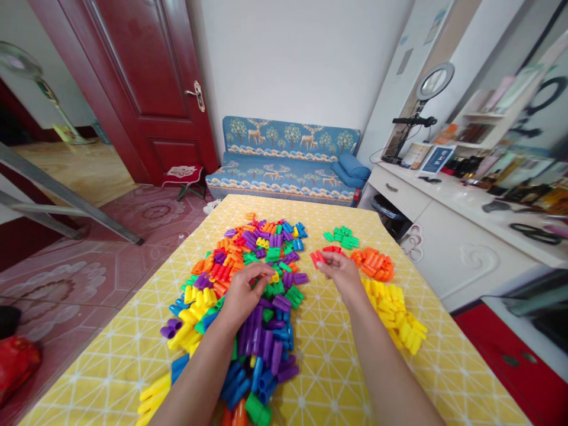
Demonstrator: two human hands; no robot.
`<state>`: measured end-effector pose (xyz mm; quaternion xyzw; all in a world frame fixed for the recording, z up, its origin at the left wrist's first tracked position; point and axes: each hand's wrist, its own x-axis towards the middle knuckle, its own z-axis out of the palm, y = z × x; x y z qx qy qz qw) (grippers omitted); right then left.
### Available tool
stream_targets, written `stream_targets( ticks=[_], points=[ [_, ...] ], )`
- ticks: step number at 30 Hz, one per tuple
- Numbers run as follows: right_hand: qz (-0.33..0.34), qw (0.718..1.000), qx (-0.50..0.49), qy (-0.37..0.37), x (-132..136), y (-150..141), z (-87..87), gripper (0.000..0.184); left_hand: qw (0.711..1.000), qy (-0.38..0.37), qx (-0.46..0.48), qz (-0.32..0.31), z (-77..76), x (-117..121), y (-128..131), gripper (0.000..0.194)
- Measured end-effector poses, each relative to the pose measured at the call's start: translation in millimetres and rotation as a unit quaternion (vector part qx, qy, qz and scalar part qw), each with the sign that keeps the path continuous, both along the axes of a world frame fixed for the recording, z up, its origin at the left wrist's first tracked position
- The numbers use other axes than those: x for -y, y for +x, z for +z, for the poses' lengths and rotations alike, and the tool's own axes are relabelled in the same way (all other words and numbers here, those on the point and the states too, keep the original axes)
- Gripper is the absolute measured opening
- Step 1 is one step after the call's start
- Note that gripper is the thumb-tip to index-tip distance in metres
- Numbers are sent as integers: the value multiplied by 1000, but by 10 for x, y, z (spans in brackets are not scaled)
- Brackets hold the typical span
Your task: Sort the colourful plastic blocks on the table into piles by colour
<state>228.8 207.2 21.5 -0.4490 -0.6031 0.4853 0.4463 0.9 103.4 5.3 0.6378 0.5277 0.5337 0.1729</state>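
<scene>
On the left of the counter (pixel 326 361) I saw one mixed heap of plastic tube blocks (pixel 233 259), too jumbled to count. The left hand (pixel 248 289) bent over it; I couldn't tell whether its fingers gripped anything. The right hand (pixel 344 275) pinched one red tube block (pixel 316 258) by its near end, leaving the rest exposed. Rightward lay four single-colour groups, spaced seemingly to separate colours: red group (pixel 332 249), green group (pixel 345 236), orange group (pixel 375 264), yellow group (pixel 394 310).

Red, orange, yellow, green, blue and purple pieces (pixel 277 288), white-lined yellow tablecloth (pixel 326 331), blue deer-patterned sofa (pixel 288 158)
</scene>
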Motion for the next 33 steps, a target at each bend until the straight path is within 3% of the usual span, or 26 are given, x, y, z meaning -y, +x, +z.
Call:
stream_targets(
  ticks=[2, 5, 7, 13, 19, 22, 25, 28, 33],
  points=[
    [-123, 985, 114, 50, -245, 206, 24, 34, 1000, 1, -2, 5, -12, -1, -11, 14],
    [-216, 917, 325, 77, -518, 413, 42, 29, 1000, -1, -7, 3, -24, -2, -15, 15],
    [-222, 892, 386, 72, -617, 460, 31, 23, 1000, -2, -11, 2, -26, -1, -14, 16],
    [-204, 884, 414, 72, -701, 414, -41, 19, 1000, -9, -9, 4, -4, 9, -7, 16],
    [-192, 877, 432, 89, -596, 386, 36, 22, 1000, -13, -8, 6, -10, 12, -11, 16],
    [-194, 887, 395, 142, -353, 223, -14, 26, 1000, -15, -13, 10, 3, 19, 2, 16],
    [-151, 928, 282, 191, 7, -80, -220, 26, 999, -23, -29, 18, 68, 37, 26, 16],
    [-71, 968, 171, 169, 329, -390, -476, 20, 998, -52, -35, 30, 194, 76, 17, 17],
    [-46, 983, 91, 152, 519, -583, -668, 15, 974, -151, -100, 137, 407, 173, -219, 23]
  ],
)
